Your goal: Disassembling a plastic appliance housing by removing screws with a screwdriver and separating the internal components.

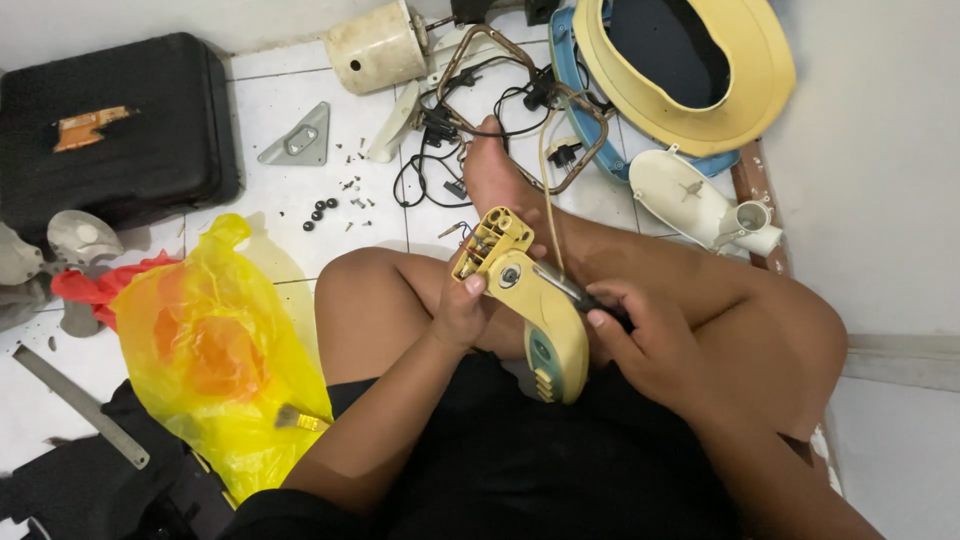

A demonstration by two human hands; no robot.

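Yellow plastic housing (535,315), long and curved with a teal panel near its lower end, stands in the middle of the view over the person's crossed legs, its open top end showing ribs and a round metal part; largest around it, a black hard case (110,125) lies on the white tiled floor (280,75) at ten o'clock; a big cream plastic ring (700,110) on a blue plastic rim (565,70) sits at one o'clock; a crumpled yellow plastic bag (215,355) with something orange inside lies at eight o'clock, beside a red plastic bag (95,285); a cream cylindrical motor cover (375,45) rests at twelve o'clock, above a tangle of black wires (470,110); a grey triangular metal plate (298,138) and small scattered black washers and screws (330,205) lie at eleven o'clock. Left hand (462,310) is wrapped tight around the housing near its top, thumb pressed on the yellow edge; right hand (645,335) is closed around a dark-handled screwdriver (570,290), whose tip seems to meet the round part, though that contact is hard to make out.
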